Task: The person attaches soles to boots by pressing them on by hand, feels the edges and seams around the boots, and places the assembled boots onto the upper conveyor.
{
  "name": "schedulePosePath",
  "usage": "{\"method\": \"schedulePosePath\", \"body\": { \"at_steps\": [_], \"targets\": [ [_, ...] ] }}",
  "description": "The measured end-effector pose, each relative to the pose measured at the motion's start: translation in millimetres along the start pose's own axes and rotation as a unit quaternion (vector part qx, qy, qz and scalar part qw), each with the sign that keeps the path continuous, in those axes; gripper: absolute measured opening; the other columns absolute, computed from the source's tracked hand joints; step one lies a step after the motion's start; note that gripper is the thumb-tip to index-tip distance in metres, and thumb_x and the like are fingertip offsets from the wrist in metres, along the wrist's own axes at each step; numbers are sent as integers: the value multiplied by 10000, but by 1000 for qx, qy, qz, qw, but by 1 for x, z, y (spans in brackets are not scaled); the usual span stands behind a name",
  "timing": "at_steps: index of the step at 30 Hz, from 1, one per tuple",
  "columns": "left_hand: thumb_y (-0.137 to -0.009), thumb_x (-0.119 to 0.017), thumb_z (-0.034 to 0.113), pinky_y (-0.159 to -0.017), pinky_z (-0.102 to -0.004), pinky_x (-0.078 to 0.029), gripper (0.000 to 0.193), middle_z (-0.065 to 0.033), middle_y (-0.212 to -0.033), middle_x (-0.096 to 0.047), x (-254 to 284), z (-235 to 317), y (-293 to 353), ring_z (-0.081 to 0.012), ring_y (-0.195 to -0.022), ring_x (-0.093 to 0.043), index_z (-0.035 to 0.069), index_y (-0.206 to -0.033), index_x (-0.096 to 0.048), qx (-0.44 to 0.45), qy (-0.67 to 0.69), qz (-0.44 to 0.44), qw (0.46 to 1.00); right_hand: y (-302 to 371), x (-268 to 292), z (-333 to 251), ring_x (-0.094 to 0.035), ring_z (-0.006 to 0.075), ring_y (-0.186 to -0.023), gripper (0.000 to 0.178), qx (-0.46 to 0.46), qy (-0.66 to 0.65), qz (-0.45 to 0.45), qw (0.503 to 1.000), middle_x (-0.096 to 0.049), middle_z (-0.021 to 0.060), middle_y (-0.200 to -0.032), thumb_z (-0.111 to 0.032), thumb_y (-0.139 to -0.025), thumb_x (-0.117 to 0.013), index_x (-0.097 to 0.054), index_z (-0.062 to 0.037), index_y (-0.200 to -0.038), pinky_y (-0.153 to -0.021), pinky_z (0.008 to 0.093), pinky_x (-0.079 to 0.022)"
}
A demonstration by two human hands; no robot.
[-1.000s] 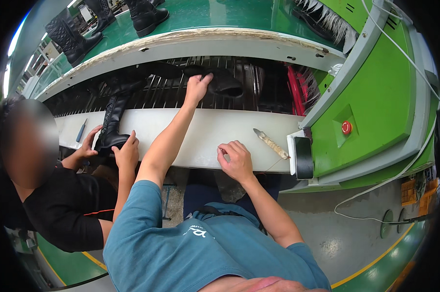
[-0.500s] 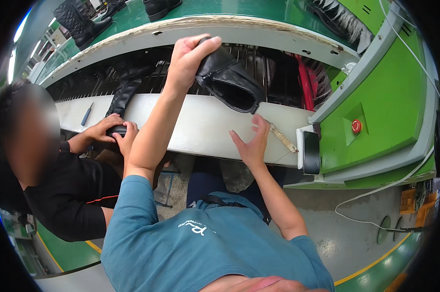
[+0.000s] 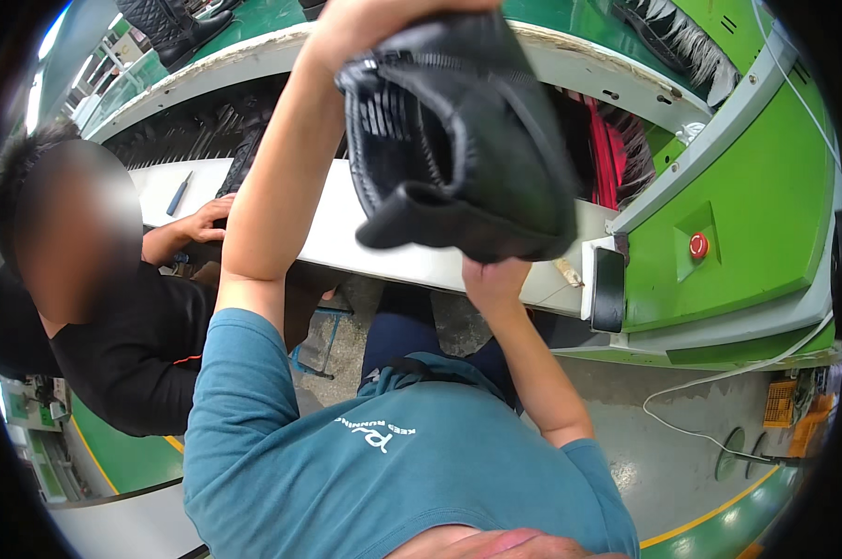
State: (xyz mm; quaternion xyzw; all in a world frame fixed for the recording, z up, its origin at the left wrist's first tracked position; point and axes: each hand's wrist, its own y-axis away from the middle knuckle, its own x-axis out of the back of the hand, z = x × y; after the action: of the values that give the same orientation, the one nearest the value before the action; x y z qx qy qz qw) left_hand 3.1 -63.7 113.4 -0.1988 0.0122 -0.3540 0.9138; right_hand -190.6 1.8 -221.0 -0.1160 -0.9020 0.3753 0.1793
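A black leather boot is raised close in front of me, tilted so that its open shaft and the zip at its side face me. My left hand holds it from above, the fingers partly hidden by the leather and the picture's upper edge. At the lower edge of the boot is my right hand, closed on the leather there; most of its fingers are out of sight behind the boot. On the white bench below, a worn pale-handled tool lies just beyond my right hand.
At left a co-worker in black has a hand on a dark boot, near a blue tool. Above the bench runs a green-topped shelf with a quilted boot and a furry boot. A green machine with a red button stands right.
The boot has come nearer and turned, its opening now swung toward the left. My right hand, empty with fingers apart before, has taken hold of its lower edge.
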Motion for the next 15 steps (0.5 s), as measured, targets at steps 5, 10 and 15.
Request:
{"method": "schedulePosePath", "body": {
  "at_steps": [5,10,15],
  "targets": [
    [-1043,-761,272,-601,-294,-341,494,103,-692,-419,33,-136,14,-29,-673,-398,75,-659,-522,102,-400,-47,910,40,36,-7,-550,464,-1398,925,-28,74,-219,973,-603,220,-1466,-92,-782,-926,-497,16,-1595,-1203,533,-415],
    [-1055,-751,225,-592,-315,-318,499,77,-663,-382,23,-164,44,-37,-650,-368,66,-663,-487,127,-197,7,972,-14,101,-50,-694,300,-1190,417,-75,-98,-162,979,-730,144,-1215,-100,-852,-926,-790,-32,-1241,-1046,408,-558],
    [-1044,-756,232,-612,-313,-360,459,65,-668,-445,18,-151,44,-50,-658,-436,47,-678,-550,121,-230,14,965,-97,263,-161,-542,170,-757,246,379,-391,88,834,-588,38,-918,-336,-1052,-712,-635,-106,-1013,-589,340,-381]
  ]
}}
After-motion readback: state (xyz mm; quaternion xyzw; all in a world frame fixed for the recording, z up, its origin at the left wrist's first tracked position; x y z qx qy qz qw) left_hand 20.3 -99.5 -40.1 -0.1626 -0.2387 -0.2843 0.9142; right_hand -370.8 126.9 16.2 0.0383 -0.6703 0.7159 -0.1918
